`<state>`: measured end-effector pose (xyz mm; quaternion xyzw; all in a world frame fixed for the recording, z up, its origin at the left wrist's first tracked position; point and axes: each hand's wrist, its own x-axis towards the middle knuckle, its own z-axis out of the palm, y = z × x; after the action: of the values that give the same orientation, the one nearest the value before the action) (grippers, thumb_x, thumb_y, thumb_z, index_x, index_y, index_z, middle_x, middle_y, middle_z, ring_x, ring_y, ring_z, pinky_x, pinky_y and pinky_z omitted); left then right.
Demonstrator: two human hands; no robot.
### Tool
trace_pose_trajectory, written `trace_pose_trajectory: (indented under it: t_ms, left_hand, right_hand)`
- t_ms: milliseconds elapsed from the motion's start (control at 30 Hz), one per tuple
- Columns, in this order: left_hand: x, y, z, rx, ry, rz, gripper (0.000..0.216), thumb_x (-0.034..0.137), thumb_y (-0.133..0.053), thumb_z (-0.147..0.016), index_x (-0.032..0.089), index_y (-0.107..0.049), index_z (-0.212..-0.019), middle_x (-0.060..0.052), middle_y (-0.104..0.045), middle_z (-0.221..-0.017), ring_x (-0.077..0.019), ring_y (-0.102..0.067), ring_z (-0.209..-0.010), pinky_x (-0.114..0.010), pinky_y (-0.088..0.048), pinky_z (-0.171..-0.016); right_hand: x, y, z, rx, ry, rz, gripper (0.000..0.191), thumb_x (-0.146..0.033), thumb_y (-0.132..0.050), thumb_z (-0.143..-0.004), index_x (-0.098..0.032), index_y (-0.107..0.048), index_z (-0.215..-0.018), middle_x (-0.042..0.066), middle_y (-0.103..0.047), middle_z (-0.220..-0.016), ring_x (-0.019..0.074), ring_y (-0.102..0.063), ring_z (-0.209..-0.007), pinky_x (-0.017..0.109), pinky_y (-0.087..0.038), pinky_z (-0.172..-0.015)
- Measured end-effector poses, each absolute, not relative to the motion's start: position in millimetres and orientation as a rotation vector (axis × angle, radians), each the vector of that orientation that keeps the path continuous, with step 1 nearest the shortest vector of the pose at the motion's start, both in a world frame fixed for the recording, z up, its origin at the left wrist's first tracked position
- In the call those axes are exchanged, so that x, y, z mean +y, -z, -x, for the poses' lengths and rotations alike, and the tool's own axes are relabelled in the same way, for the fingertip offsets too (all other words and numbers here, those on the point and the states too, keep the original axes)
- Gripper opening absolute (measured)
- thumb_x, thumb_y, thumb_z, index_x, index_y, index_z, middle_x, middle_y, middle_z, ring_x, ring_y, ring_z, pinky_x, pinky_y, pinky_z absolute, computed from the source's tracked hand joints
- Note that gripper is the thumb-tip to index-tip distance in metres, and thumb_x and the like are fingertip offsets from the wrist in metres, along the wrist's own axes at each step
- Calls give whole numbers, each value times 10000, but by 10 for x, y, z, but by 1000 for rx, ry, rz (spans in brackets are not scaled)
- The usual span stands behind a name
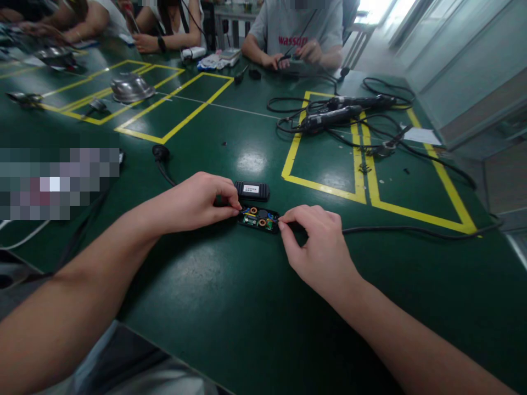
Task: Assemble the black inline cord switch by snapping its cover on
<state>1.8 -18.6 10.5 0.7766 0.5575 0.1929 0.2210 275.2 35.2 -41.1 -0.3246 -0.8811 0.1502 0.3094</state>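
An opened black plastic case with a circuit board lies on the green table in front of me. Copper coils and blue wires show inside it. My left hand pinches the case's left end with thumb and forefinger. At the right end, my right hand grips it in the same way, fingertips together. Whether the fingers hold the case wall or the cable ends there is hidden. Just behind the case lies its ribbed black cover with a white label. A black power plug on a cable rests behind my left wrist.
Black cable runs right from my right hand. Corded electric screwdrivers and small screws lie at the right among yellow tape outlines. A metal bowl-shaped part stands back left. Co-workers sit across the table, one in a grey shirt.
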Motion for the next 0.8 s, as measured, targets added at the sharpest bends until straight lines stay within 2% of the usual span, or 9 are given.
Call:
trace_pose_trajectory:
  t_ms: [67,133,267,333,400,467,567,700,800]
  left_hand:
    - [-188,-76,-63,1586,-599,-2199,155,296,-707,-955,219,-817,-878,-53,-771,-1100,-222,-727,-1008,-359,-559,-975]
    - [-178,-24,-118,1697,-708,-2252,186,327,-708,-949,217,-841,-879,-108,-712,-1312,-288,-680,-1196,-464,-531,-1127]
    - [-101,101,-169,1906,-809,-2153,314,365,-723,-969,208,-825,-1222,-151,-663,-1528,-362,-600,-1412,-588,-462,-1247]
    - [-55,144,-153,1926,-782,-2050,463,392,-764,-965,213,-756,-1392,-136,-733,-1472,-351,-642,-1392,-582,-480,-1236]
    - [-31,157,-129,1912,-764,-1968,545,398,-795,-954,213,-718,-1461,-112,-806,-1343,-318,-724,-1258,-538,-538,-1167]
    - [-44,134,-114,1900,-769,-1963,508,393,-795,-960,216,-741,-1432,-96,-833,-1260,-292,-754,-1139,-493,-578,-1083]
    - [-121,41,-119,1804,-817,-2075,418,417,-784,-979,224,-790,-1350,-90,-835,-1254,-278,-741,-1096,-445,-591,-1001]
    - [-225,-84,-153,1570,-799,-2198,348,406,-804,-984,241,-812,-1290,-65,-844,-1213,-264,-732,-1138,-412,-565,-1030]
    - [-237,-107,-175,1493,-674,-2221,320,384,-803,-985,252,-821,-1277,-60,-843,-1221,-264,-729,-1147,-406,-563,-1019]
  right_hand:
    - [356,413,-2742,-2329,-405,871,158,-198,-568,-996,-243,-664,-878,42,-761,-875,259,-682,-856,430,-395,-849]
    - [358,413,-2733,-2337,-427,888,145,-211,-561,-996,-243,-671,-908,52,-763,-894,266,-684,-868,436,-403,-854]
    - [353,415,-2724,-2322,-480,924,143,-240,-545,-991,-243,-689,-1001,76,-776,-956,282,-698,-905,454,-424,-876]
    - [349,419,-2724,-2307,-505,930,169,-256,-562,-970,-241,-689,-1081,77,-771,-972,289,-706,-928,464,-434,-894]
    - [346,424,-2726,-2299,-523,930,238,-271,-579,-945,-240,-675,-1160,75,-762,-983,295,-710,-947,473,-441,-910]
    - [343,428,-2727,-2294,-537,931,310,-291,-586,-933,-239,-651,-1232,74,-754,-995,299,-707,-955,482,-444,-922]
    - [339,433,-2728,-2299,-553,945,447,-335,-609,-921,-226,-603,-1355,82,-748,-1031,304,-698,-960,494,-449,-934]
    - [327,438,-2734,-2331,-544,950,585,-381,-660,-908,-214,-561,-1460,100,-752,-1099,316,-694,-1000,512,-453,-966]
    - [322,430,-2741,-2344,-526,936,576,-404,-702,-921,-218,-596,-1456,100,-758,-1108,318,-697,-1010,510,-457,-967]
